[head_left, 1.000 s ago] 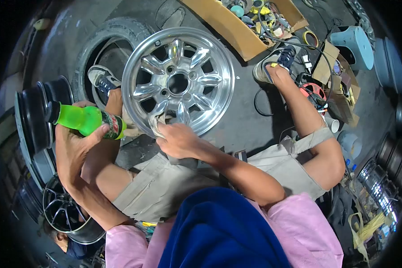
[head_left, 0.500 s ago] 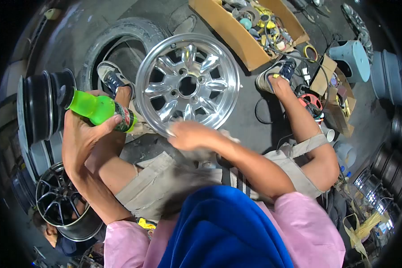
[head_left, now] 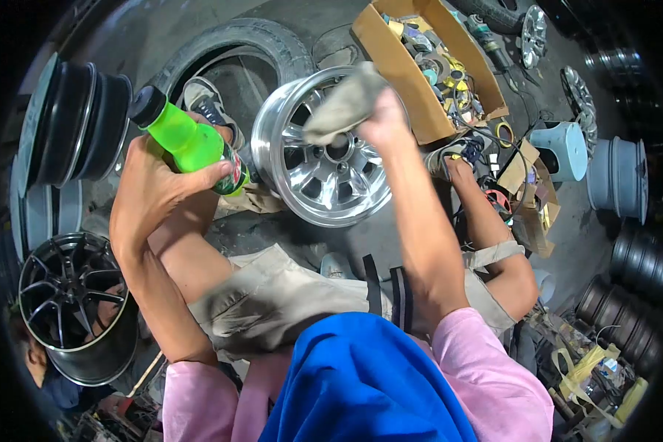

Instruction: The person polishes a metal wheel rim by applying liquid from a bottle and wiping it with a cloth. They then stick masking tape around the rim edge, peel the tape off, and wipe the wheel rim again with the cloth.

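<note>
My left hand (head_left: 158,180) is closed round a bright green plastic bottle (head_left: 188,138) with a black cap, which tilts up to the left. A dark label shows partly near the bottle's base. Slightly blurred, my right hand (head_left: 385,125) grips a greyish rag (head_left: 344,109). This rag covers part of the upper face of a shiny silver wheel rim (head_left: 328,193) between my feet; whether it touches the metal is hard to tell. Several spokes of the rim show below the rag.
Behind the rim lies a tyre (head_left: 272,37). A cardboard box (head_left: 401,70) of tools and tape rolls stands at upper right, near a light blue stool (head_left: 560,151). Dark rims (head_left: 77,132) stand at left, with a black spoked wheel (head_left: 74,295) below them, near another person.
My right hand has moved up and forward, bringing the rag over the rim. The rim now sits tilted, and the bottle in my left hand has shifted right in view.
</note>
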Motion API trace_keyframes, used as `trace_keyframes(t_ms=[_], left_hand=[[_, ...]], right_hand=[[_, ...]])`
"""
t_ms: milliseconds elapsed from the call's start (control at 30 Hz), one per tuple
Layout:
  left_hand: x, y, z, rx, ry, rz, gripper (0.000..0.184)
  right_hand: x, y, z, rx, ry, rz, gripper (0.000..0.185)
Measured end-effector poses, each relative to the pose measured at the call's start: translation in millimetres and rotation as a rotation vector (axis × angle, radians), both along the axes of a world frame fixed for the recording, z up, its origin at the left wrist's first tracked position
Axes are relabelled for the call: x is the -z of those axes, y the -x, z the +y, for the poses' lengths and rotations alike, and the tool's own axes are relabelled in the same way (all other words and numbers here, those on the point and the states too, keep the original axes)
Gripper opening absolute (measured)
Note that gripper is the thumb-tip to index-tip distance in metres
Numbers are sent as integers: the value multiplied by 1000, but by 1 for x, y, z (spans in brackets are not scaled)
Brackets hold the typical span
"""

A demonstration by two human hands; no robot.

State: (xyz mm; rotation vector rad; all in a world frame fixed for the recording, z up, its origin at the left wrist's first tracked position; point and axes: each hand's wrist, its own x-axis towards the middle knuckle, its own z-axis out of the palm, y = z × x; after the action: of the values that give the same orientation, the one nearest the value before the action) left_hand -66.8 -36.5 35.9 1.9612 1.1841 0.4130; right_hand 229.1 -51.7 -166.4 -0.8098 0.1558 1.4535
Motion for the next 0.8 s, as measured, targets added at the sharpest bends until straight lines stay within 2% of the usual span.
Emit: trace_keyframes(t_ms=[67,133,200,267,333,400,433,500,533,567,633,667,733,800], left_hand=[[3,6,-1,-6,-20,-63,42],[0,10,2,2,2,-8,39],[2,15,5,-30,37,28,45],[1,16,5,-1,4,75,46],[2,15,4,12,-19,85,46],[5,12,4,25,-50,94,46],[7,10,4,29,-82,82,46],[8,8,5,30,-155,116,46],[10,8,7,26,-166,122,46],[13,8,8,31,-162,110,47],[9,5,9,36,-128,103,47],[7,4,8,37,-127,102,47],[6,4,7,9,-130,76,46],[9,8,9,9,-151,27,46]], right_hand=[[-17,60,-12,-261,102,-142,25],[-8,87,-57,-795,-81,-868,37],[4,95,-126,-936,-166,-1021,48],[16,53,-180,-1271,-240,-1163,56],[85,-11,-224,-1112,-474,-1623,53],[37,-50,-188,-1664,115,-1914,53],[68,-85,-176,-1653,147,-2153,52],[77,-111,-145,-1459,112,-2529,51],[56,-112,-132,-1290,52,-2646,50],[56,-113,-122,-1278,47,-2650,50],[67,-119,-111,-946,-40,-2951,38],[75,-114,-120,-947,-37,-2951,38],[96,-99,-154,-1368,-122,-2834,40],[93,-53,-193,-1478,50,-2505,42]])
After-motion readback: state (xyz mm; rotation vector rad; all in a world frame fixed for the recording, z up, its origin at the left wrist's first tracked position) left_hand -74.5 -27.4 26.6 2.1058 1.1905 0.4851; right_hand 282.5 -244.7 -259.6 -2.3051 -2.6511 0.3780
